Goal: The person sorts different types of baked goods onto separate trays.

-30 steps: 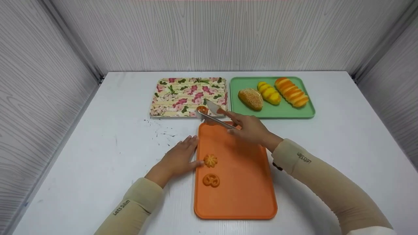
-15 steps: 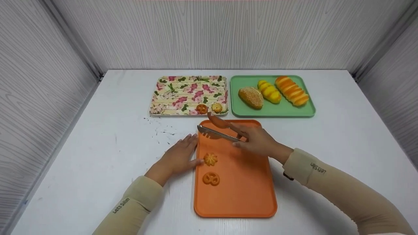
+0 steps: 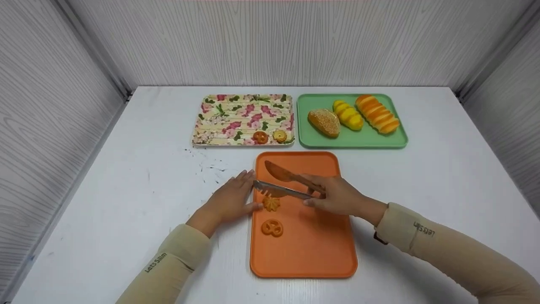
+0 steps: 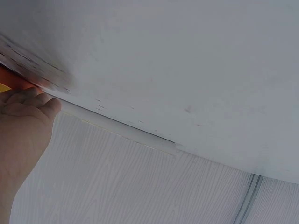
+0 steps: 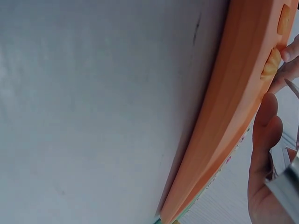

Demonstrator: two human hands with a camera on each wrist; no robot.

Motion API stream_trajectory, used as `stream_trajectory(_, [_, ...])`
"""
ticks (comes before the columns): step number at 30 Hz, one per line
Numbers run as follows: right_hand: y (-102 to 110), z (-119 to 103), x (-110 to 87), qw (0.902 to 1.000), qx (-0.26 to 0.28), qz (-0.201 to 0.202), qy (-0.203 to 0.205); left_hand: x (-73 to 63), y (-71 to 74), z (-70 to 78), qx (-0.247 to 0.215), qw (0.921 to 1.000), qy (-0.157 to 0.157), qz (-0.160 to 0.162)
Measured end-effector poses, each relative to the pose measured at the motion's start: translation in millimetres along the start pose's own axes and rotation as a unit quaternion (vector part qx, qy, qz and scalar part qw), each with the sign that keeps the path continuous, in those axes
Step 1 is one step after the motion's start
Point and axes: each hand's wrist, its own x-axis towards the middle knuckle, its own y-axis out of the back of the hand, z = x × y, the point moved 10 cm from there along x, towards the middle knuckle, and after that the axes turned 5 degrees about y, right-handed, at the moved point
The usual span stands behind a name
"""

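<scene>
My right hand holds metal tongs above the orange tray, their two arms spread apart with nothing between the tips. Below the lower arm lies a flower-shaped cookie, partly covered by it. A pretzel-shaped cookie sits nearer the front. My left hand rests at the tray's left edge, fingers extended, the thumb reaching over the rim beside the flower-shaped cookie. In the left wrist view the left hand shows at the left border; the right wrist view catches part of the right hand.
Behind stands a floral tray bearing a small pretzel and a round cookie. Beside it, a green tray carries a sesame bun, a yellow roll and an orange-brown loaf. Panelled walls enclose the white table.
The tongs have drawn back from the floral tray to above the orange tray, near the flower-shaped cookie. A round cookie now shows on the floral tray. The left hand stays in place.
</scene>
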Motion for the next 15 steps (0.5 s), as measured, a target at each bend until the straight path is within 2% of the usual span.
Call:
stream_trajectory(10, [-7.4,-4.6,-9.5,0.9993,-0.016,-0.019,0.029,0.6,1.4,-1.2,-0.001,1.0000,0.006,-0.005])
stream_trajectory(15, [-10.5,-2.4,-11.6,0.9989,-0.020,-0.034,0.024,0.9,0.8,-0.4,0.005,1.0000,0.000,-0.004])
